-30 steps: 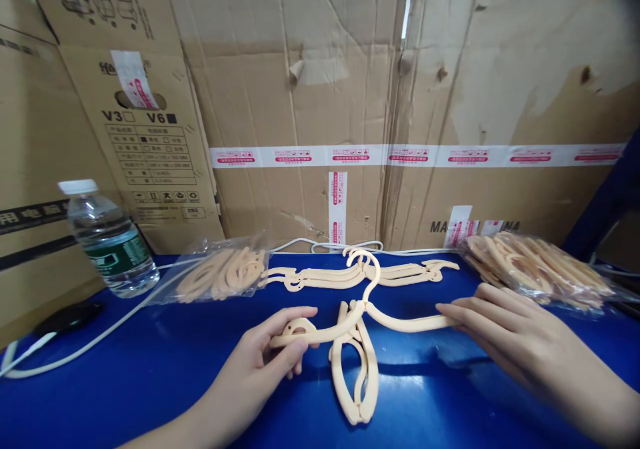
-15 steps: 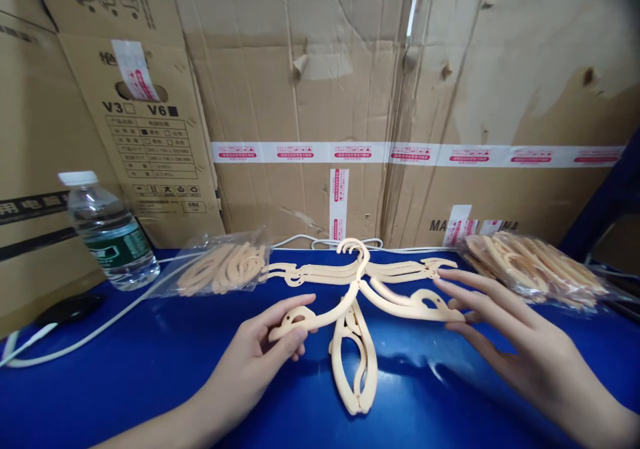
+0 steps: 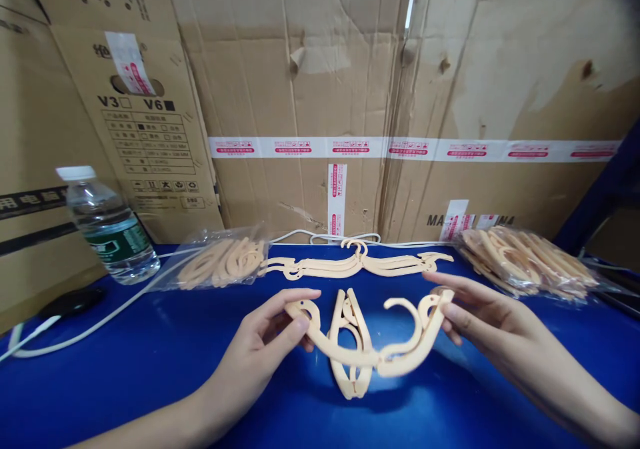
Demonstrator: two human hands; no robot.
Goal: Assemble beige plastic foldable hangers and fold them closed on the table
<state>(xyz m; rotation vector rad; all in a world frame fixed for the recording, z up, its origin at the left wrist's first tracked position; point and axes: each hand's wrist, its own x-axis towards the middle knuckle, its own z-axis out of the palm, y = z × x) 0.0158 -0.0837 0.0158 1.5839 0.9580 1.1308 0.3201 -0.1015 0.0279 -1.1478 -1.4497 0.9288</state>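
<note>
Between my hands a beige folding clothes hanger (image 3: pixel 345 352) is held above the table, its two arms sloping up from the middle joint. My left hand (image 3: pixel 273 332) pinches one arm's end between thumb and fingers. The other end is gripped by my right hand (image 3: pixel 480 319). The held hanger's hook (image 3: pixel 413 319) curls up beside its right arm. Behind it lies a folded hanger (image 3: pixel 350 315) with its arms together, partly covered by the held one. Farther back, unfolded hangers (image 3: pixel 330 267) lie spread out on the table.
On the blue table (image 3: pixel 165 362), a clear bag of hangers (image 3: pixel 220 262) lies at left and another bag of hangers (image 3: pixel 530 259) at right. A water bottle (image 3: pixel 113 229), a black device (image 3: pixel 73 302) and a white cable (image 3: pixel 105 332) are at left. Cardboard (image 3: pixel 300 89) stands behind.
The held hanger has tipped over, so its hook moved from upright to low on the right and its middle dropped. My right hand has closed on its arm end.
</note>
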